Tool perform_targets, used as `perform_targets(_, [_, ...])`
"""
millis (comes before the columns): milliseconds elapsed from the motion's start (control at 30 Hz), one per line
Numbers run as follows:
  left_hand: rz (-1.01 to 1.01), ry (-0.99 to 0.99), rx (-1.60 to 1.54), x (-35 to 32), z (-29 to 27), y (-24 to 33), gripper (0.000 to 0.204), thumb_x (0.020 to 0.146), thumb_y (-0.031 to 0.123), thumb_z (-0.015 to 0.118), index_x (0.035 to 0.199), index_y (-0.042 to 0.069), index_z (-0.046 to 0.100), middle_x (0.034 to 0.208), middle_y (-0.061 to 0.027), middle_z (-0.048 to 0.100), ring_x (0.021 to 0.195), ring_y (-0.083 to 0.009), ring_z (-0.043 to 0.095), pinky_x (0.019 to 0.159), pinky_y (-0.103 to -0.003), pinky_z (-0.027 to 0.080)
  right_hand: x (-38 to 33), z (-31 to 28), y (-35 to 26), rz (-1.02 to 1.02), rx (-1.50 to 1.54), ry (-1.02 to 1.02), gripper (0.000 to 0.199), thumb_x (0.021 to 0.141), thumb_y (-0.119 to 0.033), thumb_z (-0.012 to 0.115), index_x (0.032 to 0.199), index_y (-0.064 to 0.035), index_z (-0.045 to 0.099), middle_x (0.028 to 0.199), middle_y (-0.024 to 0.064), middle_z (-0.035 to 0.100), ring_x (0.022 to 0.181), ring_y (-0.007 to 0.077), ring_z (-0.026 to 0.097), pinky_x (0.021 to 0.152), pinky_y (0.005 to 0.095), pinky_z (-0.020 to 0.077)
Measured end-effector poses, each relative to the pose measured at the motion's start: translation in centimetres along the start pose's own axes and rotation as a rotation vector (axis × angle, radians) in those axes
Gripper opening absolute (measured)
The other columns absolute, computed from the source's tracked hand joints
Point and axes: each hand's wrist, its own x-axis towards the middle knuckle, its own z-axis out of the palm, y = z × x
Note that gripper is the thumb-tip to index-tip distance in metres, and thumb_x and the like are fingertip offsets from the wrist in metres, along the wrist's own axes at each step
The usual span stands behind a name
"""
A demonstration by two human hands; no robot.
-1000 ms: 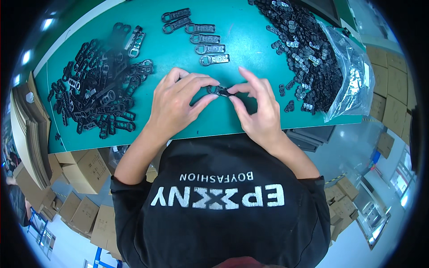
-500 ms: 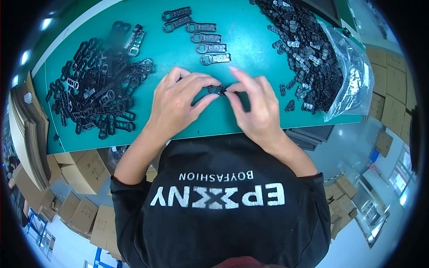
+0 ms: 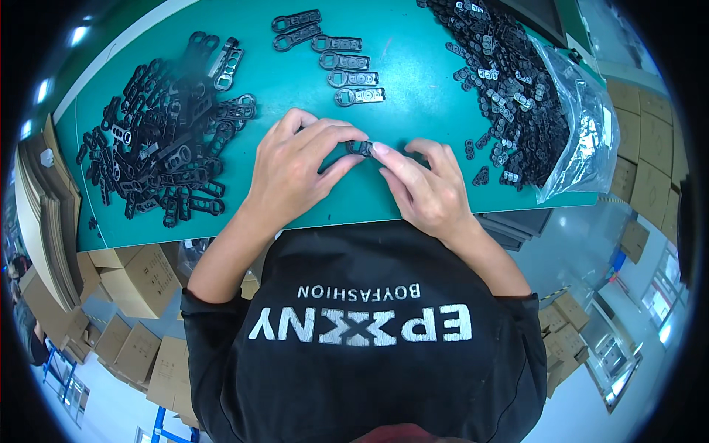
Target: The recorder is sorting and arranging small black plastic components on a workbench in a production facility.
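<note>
Between the thumb and index finger of my left hand (image 3: 299, 166) is a small black plastic part (image 3: 359, 148) with an opening at its end, held just above the green table; the fingers cover much of it. My right hand (image 3: 432, 184) is beside it, its index fingertip against the part's right end. The right thumb stands apart below, and I see nothing gripped there. Beyond my hands, several long black plastic pieces (image 3: 353, 78), each with a square hole, lie in a column.
A heap of long black parts (image 3: 159, 155) covers the left of the green table (image 3: 421, 66). To the right, many small black pieces (image 3: 517, 111) spill beside a clear plastic bag (image 3: 591, 140). Cardboard boxes (image 3: 140, 280) stand below the table's near left edge.
My right index finger has come down onto the part's right end, while the right thumb has drawn away from it. My left hand keeps its hold, nearly still.
</note>
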Motion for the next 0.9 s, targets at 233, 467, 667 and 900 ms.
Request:
perform_targets(233, [-0.001,0.000,-0.002,0.3,-0.1,0.1,0.035,0.078,0.017,0.092,0.111,0.017,0.079,0.108,0.0049,0.079,0.088,-0.0219,0.064,0.077,-0.035,0.055,0.7,-0.8,0.1,0.091,0.093,-0.036,0.065,0.080,0.008,0.086,0.142,-0.0026,0.069,0.111,0.0039,0.082,0.094,0.0257,0.067,0.076,0.0369,0.0507])
perform_targets(467, [0.021,0.032,0.035,0.3,-0.3,0.1,0.027,0.080,0.016,0.092,0.104,0.017,0.080,0.106,0.0018,0.075,0.089,-0.0229,0.063,0.075,-0.036,0.054,1.7,-4.0,2.7,0.222,0.208,0.325,0.050,0.084,0.008,0.081,0.133,-0.0012,0.073,0.114,0.0072,0.081,0.095,0.0278,0.069,0.084,0.0402,0.0563])
perform_targets(667, [-0.021,0.025,0.250,2.0,-0.7,0.3,0.022,0.080,0.012,0.093,0.098,0.013,0.080,0.101,-0.0028,0.065,0.086,-0.0230,0.062,0.072,-0.034,0.054,5.0,-6.0,8.8,0.232,-0.128,0.074,0.043,0.088,0.006,0.079,0.129,-0.0052,0.075,0.108,0.0102,0.079,0.100,0.0293,0.068,0.089,0.0413,0.0565])
perform_targets(900, [-0.028,0.095,0.302,4.3,-0.7,0.6,0.020,0.084,0.022,0.090,0.100,0.018,0.080,0.101,0.0001,0.063,0.091,-0.0243,0.063,0.074,-0.037,0.054,8.2,-5.9,10.8,0.218,-0.106,-0.257,0.042,0.089,0.005,0.078,0.129,-0.0072,0.074,0.096,0.0096,0.071,0.104,0.0307,0.064,0.092,0.0446,0.0544])
